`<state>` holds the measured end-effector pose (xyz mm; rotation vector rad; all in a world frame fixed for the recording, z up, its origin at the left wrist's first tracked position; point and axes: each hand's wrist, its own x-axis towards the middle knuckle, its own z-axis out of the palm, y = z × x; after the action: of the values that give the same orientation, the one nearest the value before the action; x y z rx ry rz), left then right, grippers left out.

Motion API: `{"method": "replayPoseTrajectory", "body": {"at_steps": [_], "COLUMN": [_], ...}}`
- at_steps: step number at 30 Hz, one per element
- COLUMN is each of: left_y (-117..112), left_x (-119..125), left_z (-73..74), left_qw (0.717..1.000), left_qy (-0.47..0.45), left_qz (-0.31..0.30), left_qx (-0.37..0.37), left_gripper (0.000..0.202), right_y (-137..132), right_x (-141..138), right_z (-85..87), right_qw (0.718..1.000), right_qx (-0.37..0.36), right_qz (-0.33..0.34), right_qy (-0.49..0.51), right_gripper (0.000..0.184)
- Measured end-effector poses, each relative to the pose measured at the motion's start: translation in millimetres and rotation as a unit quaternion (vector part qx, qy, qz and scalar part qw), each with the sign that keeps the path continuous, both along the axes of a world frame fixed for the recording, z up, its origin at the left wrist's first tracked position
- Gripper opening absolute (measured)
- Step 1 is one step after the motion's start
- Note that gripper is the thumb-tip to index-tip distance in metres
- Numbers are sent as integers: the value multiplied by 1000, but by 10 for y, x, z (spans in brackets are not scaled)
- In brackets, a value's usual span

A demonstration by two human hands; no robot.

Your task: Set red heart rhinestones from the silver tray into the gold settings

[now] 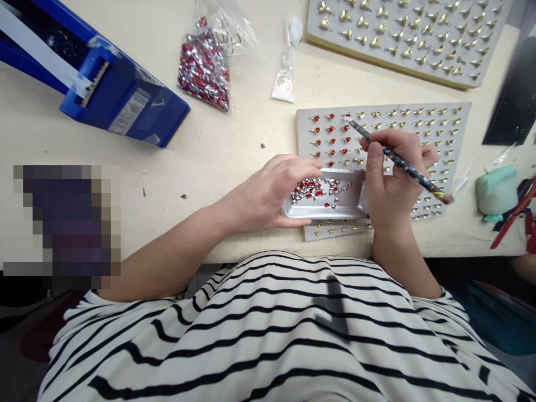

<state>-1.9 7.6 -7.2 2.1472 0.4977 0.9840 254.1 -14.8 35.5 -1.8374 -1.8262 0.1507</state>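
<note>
My left hand point(280, 187) grips the left end of a small metal tray point(326, 211), fingers on its far and near sides. Red and silver rhinestones point(307, 191) lie heaped in the tray's left half. In my right hand point(393, 173) is a pencil-like stick point(412, 170) with a dark patterned barrel. Its pale tip touches or hovers just over a ring in the top row of a grey foam board point(364, 110). Gold rings point(431, 111) stand in rows there; those in the left columns carry red stones point(331, 129). The tray covers some lower rows.
A second board of gold rings point(419, 33) lies at the back right. Behind the tray are a bag of red stones point(205, 70) and a small piping bag point(285, 75). A blue tape dispenser point(125, 95) stands left; red-handled pliers point(513, 215) and a green pad point(497, 190) lie right.
</note>
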Motion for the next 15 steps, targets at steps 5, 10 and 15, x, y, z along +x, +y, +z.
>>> {"method": "replayPoseTrajectory", "body": {"at_steps": [5, 10, 15], "left_y": [3, 0, 2], "left_x": [-1, -2, -3], "left_z": [8, 13, 5], "left_qw": [1000, 1000, 1000], "left_qy": [7, 8, 7], "left_qz": [-6, -2, -2], "left_qx": [-8, -12, -5], "left_gripper": [78, 77, 78], "right_y": [-6, -9, -5], "right_x": [-1, 20, 18], "right_z": [-3, 8, 16], "right_qw": [1000, 999, 1000], "right_qx": [-2, 29, 19], "right_qz": [-5, -7, -13], "right_qy": [4, -12, -4], "right_gripper": [21, 19, 17]}}
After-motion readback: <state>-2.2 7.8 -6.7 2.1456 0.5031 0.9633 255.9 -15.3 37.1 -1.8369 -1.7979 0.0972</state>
